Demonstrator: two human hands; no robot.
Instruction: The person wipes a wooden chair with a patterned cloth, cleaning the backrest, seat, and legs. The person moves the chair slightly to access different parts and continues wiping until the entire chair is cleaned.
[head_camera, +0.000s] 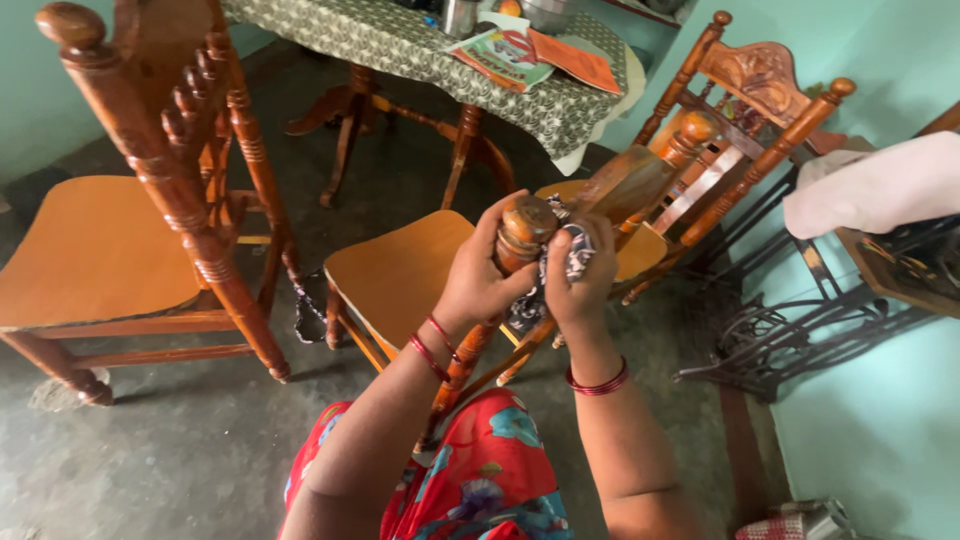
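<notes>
Lap first: red floral dress (480, 480) at the bottom middle of the frame, both forearms coming up out of it with red bangles (432, 350) on the wrists.

My left hand (478, 275) is wrapped around the chair post (520, 235) just below its round knob, fingers curled tight around the wood. My right hand (582, 275) sits just right of it, closed on a black and white cloth (530, 300) and pressing it against the same post, so the cloth is bunched between the palm and the wood with a bit hanging out underneath. Both hands are touching the post, dead center of the frame.

That post belongs to the middle chair (400, 270), whose tan seat sits left of my hands. The chair leans toward me, its back slanting up to the right.

Far left there's another chair (100, 250), same turned reddish wood, tan seat, tall post with a ball knob running up to the top left corner. A third chair (760, 90) with a carved back is at the upper right, right behind the one I'm holding.

Right edge: a black iron sewing machine stand (790, 340) with a white cloth (880, 185) draped on top.

Furthest back, top center, a table (390, 40) with a patterned green cover, some papers (530, 55) and a steel cup (460, 15) on it. Floor is bare grey concrete, walls pale green.
</notes>
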